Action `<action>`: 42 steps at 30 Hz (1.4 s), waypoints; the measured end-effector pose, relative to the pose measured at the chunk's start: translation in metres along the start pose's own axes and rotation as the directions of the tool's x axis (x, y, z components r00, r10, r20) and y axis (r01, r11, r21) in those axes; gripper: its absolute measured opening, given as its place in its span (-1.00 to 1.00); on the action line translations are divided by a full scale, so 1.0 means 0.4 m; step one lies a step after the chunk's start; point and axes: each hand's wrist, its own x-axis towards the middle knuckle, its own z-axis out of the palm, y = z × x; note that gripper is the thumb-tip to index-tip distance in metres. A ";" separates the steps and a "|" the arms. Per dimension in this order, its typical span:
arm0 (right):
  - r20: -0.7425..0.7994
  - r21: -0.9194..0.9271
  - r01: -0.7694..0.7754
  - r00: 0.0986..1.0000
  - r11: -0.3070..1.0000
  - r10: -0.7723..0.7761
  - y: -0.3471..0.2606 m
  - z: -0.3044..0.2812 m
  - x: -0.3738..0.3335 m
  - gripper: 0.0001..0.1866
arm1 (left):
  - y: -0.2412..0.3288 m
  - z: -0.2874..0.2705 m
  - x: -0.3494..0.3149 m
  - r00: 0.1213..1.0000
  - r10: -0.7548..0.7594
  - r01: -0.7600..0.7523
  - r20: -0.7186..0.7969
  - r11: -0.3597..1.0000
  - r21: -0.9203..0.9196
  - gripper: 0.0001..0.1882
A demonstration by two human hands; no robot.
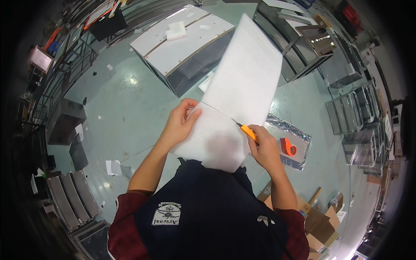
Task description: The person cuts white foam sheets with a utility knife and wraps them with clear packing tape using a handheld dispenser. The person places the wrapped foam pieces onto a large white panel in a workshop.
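Observation:
A long sheet of white packing foam (247, 65) stretches away from my chest toward the far right. My left hand (182, 121) grips its left edge, thumb on top and fingers curled round the side. In my right hand (264, 145) is an orange utility knife (249, 132), held closed in the fingers. The knife's blade tip touches the foam near a crosswise slit that runs from the left edge toward the blade. The near part of the foam hangs in front of my chest.
A large white-topped metal cabinet (182, 41) lies beyond the foam, with a small foam piece (175, 31) on it. To the right, an orange tape dispenser (288, 147) rests on a wrapped panel (299, 162). Cardboard boxes (323, 225) lie lower right; wrapped metal frames (357, 125) stand farther right.

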 end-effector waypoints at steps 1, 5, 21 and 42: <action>-0.042 0.048 0.017 0.999 0.999 -0.015 -0.005 0.003 -0.004 -0.71 | 0.000 -0.004 -0.002 1.000 -0.011 0.011 0.005 1.000 0.015 -0.78; -0.078 0.093 0.045 0.996 0.995 -0.038 -0.037 0.027 -0.019 -0.68 | 0.000 0.003 -0.009 0.999 -0.001 -0.001 -0.051 0.999 -0.036 -0.79; 0.039 -0.070 0.060 0.998 0.996 -0.058 -0.167 -0.026 -0.015 -0.71 | 0.069 0.058 -0.051 0.972 0.202 -0.141 -0.124 0.914 0.380 -0.68; 0.013 -0.139 0.104 0.995 0.985 -0.104 -0.169 -0.064 -0.034 -0.70 | 0.084 0.099 -0.055 0.951 0.292 -0.214 -0.103 0.860 0.463 -0.75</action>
